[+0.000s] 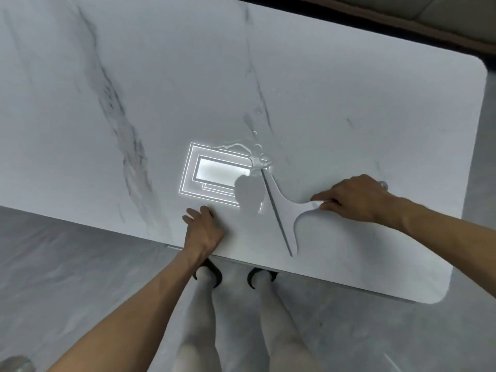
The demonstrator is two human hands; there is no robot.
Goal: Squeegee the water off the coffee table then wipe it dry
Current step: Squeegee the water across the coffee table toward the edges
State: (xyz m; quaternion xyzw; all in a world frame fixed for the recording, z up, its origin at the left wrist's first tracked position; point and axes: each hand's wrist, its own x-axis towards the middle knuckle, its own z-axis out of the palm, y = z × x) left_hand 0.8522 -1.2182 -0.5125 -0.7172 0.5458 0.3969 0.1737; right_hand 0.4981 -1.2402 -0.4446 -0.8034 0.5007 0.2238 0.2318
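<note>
A white marble coffee table (349, 84) with grey veins fills the view. A white squeegee (284, 210) lies flat on it near the front edge, its blade running from the middle of the table toward me. My right hand (357, 200) is shut on the squeegee's handle. A streak and small puddle of water (257, 157) sits at the blade's far tip, with droplets trailing further back. My left hand (204, 229) rests flat on the table by the front edge, fingers apart, holding nothing.
A ceiling light's bright rectangular reflection (214, 173) glares left of the blade. My legs and black shoes (209, 275) stand on the grey tiled floor (67, 264) under the front edge. A rounded table corner (477, 73) lies at right; a sofa edge (429, 12) beyond.
</note>
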